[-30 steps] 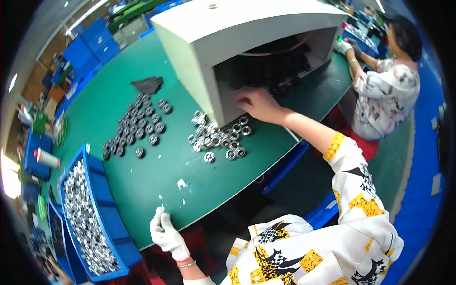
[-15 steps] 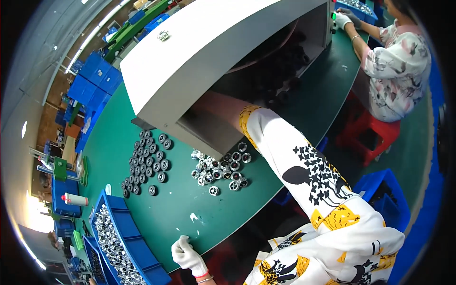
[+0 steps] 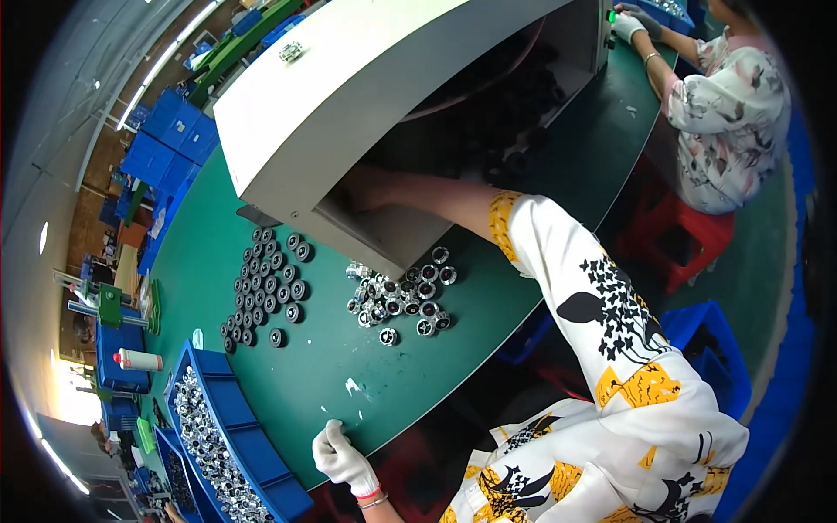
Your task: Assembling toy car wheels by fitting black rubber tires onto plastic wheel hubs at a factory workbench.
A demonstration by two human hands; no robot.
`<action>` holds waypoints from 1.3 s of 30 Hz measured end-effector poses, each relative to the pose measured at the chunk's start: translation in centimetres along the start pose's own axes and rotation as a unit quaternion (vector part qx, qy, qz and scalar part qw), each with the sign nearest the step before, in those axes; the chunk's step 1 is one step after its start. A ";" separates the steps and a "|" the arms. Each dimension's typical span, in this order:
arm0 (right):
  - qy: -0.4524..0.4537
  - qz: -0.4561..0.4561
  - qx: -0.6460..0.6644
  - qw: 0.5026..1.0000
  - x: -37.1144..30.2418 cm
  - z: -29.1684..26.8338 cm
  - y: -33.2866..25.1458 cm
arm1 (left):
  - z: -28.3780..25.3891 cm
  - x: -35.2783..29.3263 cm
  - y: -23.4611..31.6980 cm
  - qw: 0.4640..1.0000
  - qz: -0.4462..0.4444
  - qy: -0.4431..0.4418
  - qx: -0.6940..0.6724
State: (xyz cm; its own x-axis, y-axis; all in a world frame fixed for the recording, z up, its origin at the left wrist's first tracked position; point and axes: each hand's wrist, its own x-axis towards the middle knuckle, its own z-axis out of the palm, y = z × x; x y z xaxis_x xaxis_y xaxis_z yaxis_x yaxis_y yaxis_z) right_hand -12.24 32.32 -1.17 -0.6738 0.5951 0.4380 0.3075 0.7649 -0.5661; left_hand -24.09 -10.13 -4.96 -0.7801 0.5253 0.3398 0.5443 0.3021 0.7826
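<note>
At the near edge of the green table (image 3: 288,410), my left hand (image 3: 342,455) wears a white glove. Its fingers are curled in, and whether anything is inside them is hidden. My right forearm reaches under the white curved machine housing (image 3: 296,113). In the shadow inside it, my right hand (image 3: 370,187) is dim and its fingers cannot be made out. Dark round parts (image 3: 523,139) lie deeper within the opening. Just outside, shiny silver round parts (image 3: 392,301) sit in a loose heap. Left of them, black wheel-like rings (image 3: 266,283) are spread in a group.
A blue bin (image 3: 240,410) filled with small shiny parts stands at the table's left edge. One silver part (image 3: 291,51) rests on top of the housing. At the far right a gloved co-worker (image 3: 728,122) sits on a red stool (image 3: 689,240). A blue crate (image 3: 724,349) stands below.
My right forearm has swung leftward inside the housing, and its elbow has shifted right. My left hand has stayed by the table edge with a slight turn. The view has tilted a little.
</note>
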 end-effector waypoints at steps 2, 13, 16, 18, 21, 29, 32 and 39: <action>-0.016 0.033 0.033 0.999 -1.0 0.7 1.9 | 0.2 -0.1 -0.3 1.000 0.021 0.022 -0.004; -0.014 0.178 0.266 0.947 -15.5 -5.5 -8.5 | -0.6 0.1 -1.1 1.000 0.005 0.004 0.001; -0.126 0.105 0.273 0.948 -18.3 -3.4 -11.3 | -0.2 0.4 -0.7 0.999 0.034 0.002 0.022; -0.215 0.129 0.305 0.919 -18.5 -1.3 -14.9 | -0.8 0.1 0.0 0.999 -0.018 -0.030 0.032; -0.161 -0.065 0.225 0.959 -19.6 4.7 -15.9 | 0.2 -1.0 1.9 0.993 0.013 -0.048 -0.110; 0.039 -0.187 -0.014 0.982 -18.7 6.8 -16.4 | 3.5 -1.9 6.1 0.952 0.252 -0.158 0.074; 0.110 -0.163 0.000 0.981 -17.6 2.2 -13.1 | 4.1 -1.1 7.1 0.940 0.255 -0.188 0.125; 0.006 0.146 -0.471 0.870 -6.9 -4.5 0.5 | 4.7 -1.4 7.2 0.940 0.245 -0.184 0.152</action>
State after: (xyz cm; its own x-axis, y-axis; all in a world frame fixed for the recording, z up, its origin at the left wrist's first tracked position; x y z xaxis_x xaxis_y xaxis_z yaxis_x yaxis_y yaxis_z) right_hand -4.42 29.70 -1.40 -0.4684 0.7966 0.3821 0.8828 0.4398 0.1652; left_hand -17.61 -4.94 -2.30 -0.2836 0.8833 0.3734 0.9169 0.1357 0.3755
